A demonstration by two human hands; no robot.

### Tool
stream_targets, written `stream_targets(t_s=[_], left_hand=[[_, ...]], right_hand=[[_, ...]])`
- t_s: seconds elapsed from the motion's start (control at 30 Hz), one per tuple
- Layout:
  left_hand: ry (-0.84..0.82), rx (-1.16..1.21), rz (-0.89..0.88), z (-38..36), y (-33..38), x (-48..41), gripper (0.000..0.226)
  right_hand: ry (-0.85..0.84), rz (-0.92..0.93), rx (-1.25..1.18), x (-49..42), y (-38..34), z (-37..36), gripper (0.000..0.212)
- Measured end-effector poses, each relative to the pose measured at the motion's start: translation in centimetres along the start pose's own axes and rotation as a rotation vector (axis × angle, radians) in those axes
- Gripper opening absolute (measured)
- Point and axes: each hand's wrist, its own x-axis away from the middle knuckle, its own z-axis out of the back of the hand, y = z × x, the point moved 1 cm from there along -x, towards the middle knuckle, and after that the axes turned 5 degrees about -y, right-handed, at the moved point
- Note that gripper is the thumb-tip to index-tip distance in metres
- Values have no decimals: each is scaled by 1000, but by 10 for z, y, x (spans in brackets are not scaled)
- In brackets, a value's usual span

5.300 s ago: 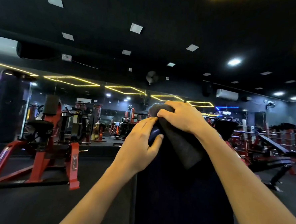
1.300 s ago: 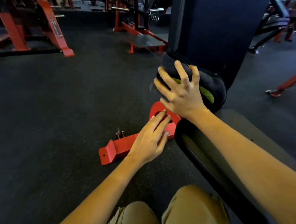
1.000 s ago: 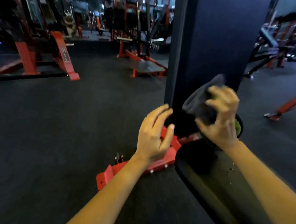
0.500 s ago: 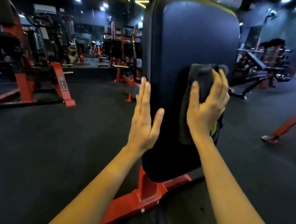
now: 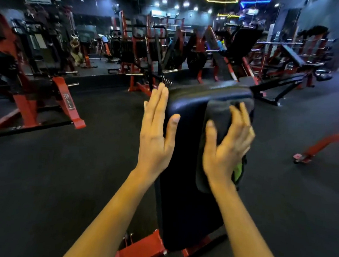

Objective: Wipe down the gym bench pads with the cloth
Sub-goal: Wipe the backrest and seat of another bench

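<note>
On the dark rubber floor (image 5: pixel 62 181) of a gym lined with red-framed machines (image 5: pixel 38 92), a person wipes the upright back pad (image 5: pixel 184 169) of a bench. The right hand (image 5: pixel 225 147) lies flat over a dark cloth (image 5: pixel 217 113), fingers straight and spread, pressing it against the upper right part of the pad's face just under the rounded top edge. It pins the cloth rather than clutching it, and a green patch (image 5: pixel 238 169) of the fabric shows beside the heel of the hand. The left hand (image 5: pixel 156 135) is empty and open, fingers straight and together, set against the pad's left edge with the thumb on the face, apparently steadying it. The step in hand appears to be the wiping of the back pad near its top. The next move, by this reading, calls for even pressure through the flat palm as the cloth is drawn across or down the face, without letting it bunch or slip off the right edge. The pad's lower half, above the red frame (image 5: pixel 141 247), may need a pass as well; any seat pad is not clearly in view.
</note>
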Motion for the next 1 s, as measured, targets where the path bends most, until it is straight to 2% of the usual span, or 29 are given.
stream_targets(t_s=[0.13, 0.17, 0.27, 0.33, 0.43, 0.53, 0.6, 0.7, 0.77, 0.93, 1.0], left_hand=[[-81, -23, 62, 8, 2, -14, 51], [-115, -31, 87, 12, 5, -18, 51], [-241, -52, 157, 21, 14, -24, 48], [-336, -113, 186, 26, 19, -33, 50], [-468, -161, 225, 30, 26, -45, 53], [-579, -182, 306, 36, 34, -54, 54], [-661, -214, 341, 41, 42, -59, 55], [-766, -227, 412, 39, 50, -75, 59], [-819, -262, 395, 33, 53, -84, 61], [-863, -240, 405, 26, 51, -96, 56], [-890, -250, 376, 21, 47, -97, 56]], right_hand=[[-164, 335, 136, -38, -36, -2, 47], [-206, 335, 153, -60, -41, -3, 46], [-312, 28, 181, -105, -32, -1, 52], [-357, -61, 231, -111, -28, 2, 53], [-431, 91, 294, -100, -46, 2, 47], [-544, 201, 252, -101, -50, 5, 45], [-610, 137, 280, -117, -36, 8, 47], [-708, -146, 345, -148, -15, 8, 54], [-734, -252, 359, -155, -17, 6, 56], [-692, -68, 361, -114, -48, 7, 48], [-643, -111, 364, -121, -44, 0, 47]])
